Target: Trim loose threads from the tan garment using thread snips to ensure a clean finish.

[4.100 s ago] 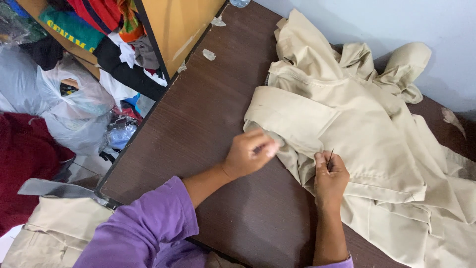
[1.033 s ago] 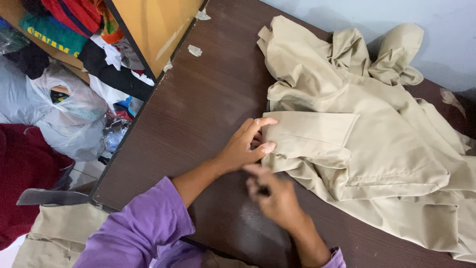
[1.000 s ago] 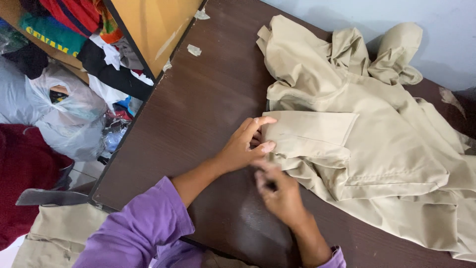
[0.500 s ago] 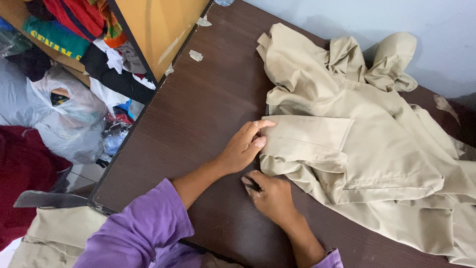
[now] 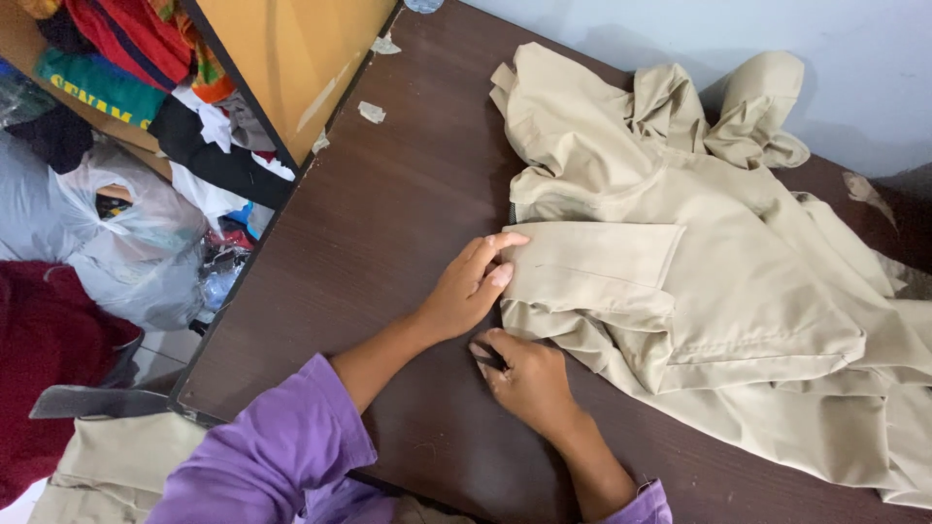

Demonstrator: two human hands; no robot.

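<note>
Dark brown table (image 5: 388, 223), pushed against a pale wall. Beige garment (image 5: 718, 291) sprawled over its right half, bunched toward the far edge, one folded sleeve (image 5: 592, 267) lying flat near the middle. Left hand (image 5: 471, 289) lay open, fingers spread flat, pinning the sleeve's end. Right hand (image 5: 529, 378) curled closed near the front edge, pinching the cloth's lower hem. Risk, as I judged: loose pressure and the slick fabric would let the fold slide open.
</note>
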